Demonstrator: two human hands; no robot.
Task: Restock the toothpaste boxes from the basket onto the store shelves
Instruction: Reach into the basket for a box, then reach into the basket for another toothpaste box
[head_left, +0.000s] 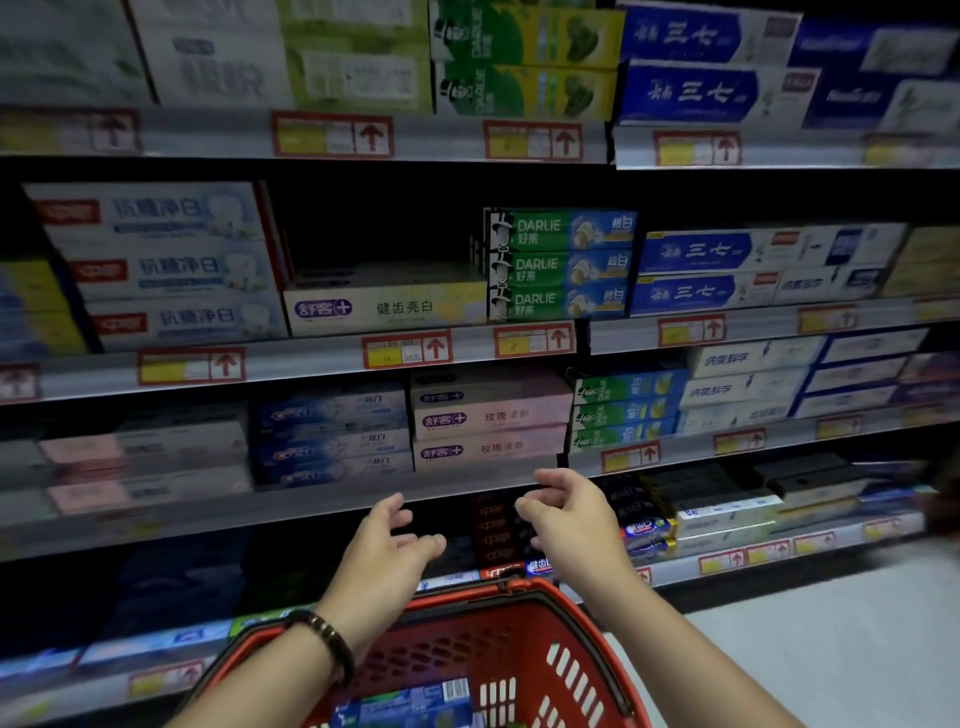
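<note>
Toothpaste boxes (410, 701): a few blue and green ones lie flat on the bottom of the basket, cut off by the lower edge of the view.
Basket (566, 660): red plastic with slotted walls, low between the two forearms, its far rim close to the lowest shelf front. What it rests on cannot be told.
Left hand (384, 551): empty, fingers loosely spread and slightly bent, raised above the basket's far rim and touching nothing.
Right hand (571, 514): empty too, fingers relaxed and apart, a little higher than the left, in front of a dark lower shelf.
Bracelet (324, 636): dark beads around the left wrist.
Shelves (311, 358): several tiers packed with stacked boxes, red and yellow price tags (408, 351) along the front rails.
White box (384, 306): lies alone on the middle tier with a dark gap above it, just left of the DARLIE stack (561, 265) of three.
Pink boxes (488, 421): stacked one tier down, just above the hands.
Floor (831, 623): pale, at lower right.
</note>
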